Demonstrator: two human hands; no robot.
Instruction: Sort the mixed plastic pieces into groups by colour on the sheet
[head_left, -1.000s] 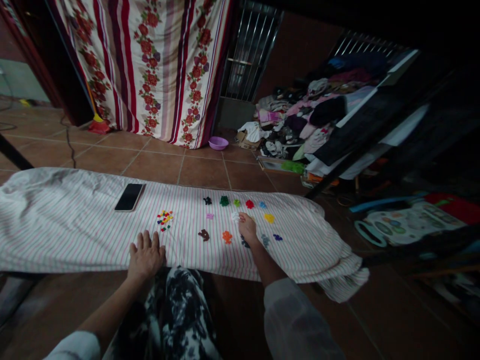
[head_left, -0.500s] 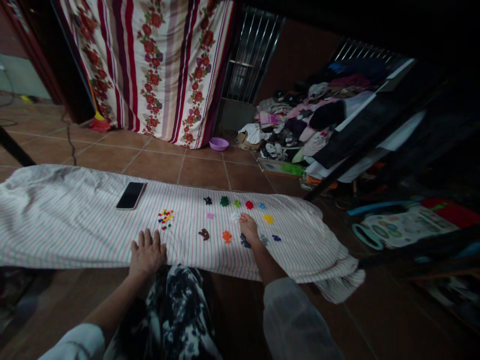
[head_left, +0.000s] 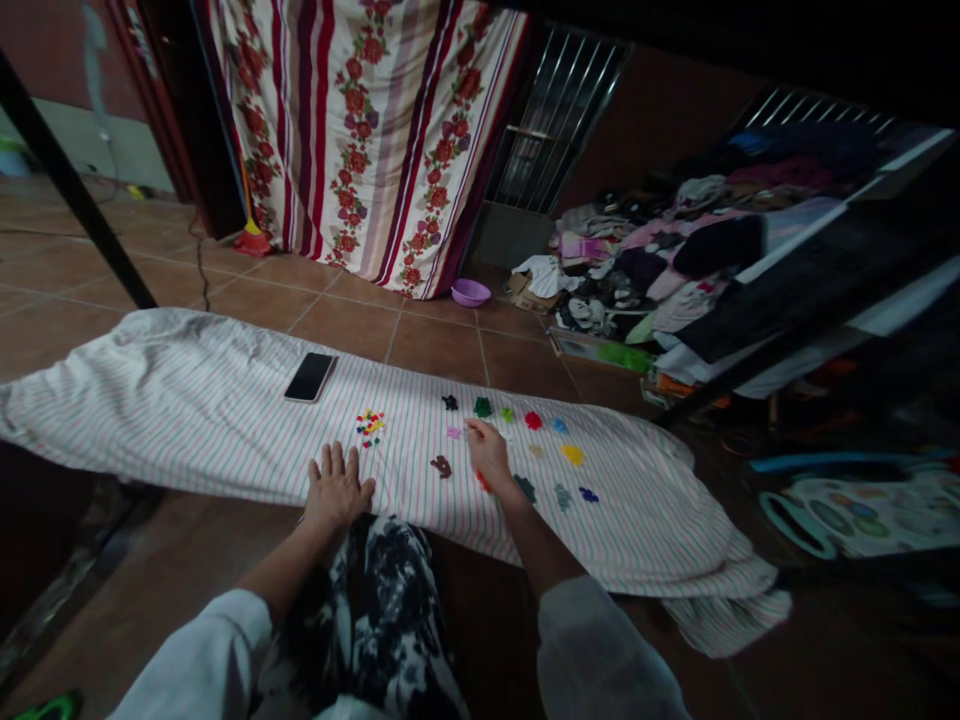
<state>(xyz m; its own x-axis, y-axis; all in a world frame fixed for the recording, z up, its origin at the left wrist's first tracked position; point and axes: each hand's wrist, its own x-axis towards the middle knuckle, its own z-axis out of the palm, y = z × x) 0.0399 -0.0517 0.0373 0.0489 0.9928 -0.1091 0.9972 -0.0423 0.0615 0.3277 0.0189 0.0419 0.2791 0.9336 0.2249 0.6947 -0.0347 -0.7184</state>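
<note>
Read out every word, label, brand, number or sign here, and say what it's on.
No text can be read anywhere.
Phone: dark screen, no legible writing.
Mixed coloured bits: too small to tell any marks.
Printed board, far right: markings too blurred to read.

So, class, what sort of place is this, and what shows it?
Probably a room in a home: a white-and-red floral striped fabric curtain, a jumbled pile of mixed-colour clothes and a round purple plastic-looking basin on brown floor tiles.
</note>
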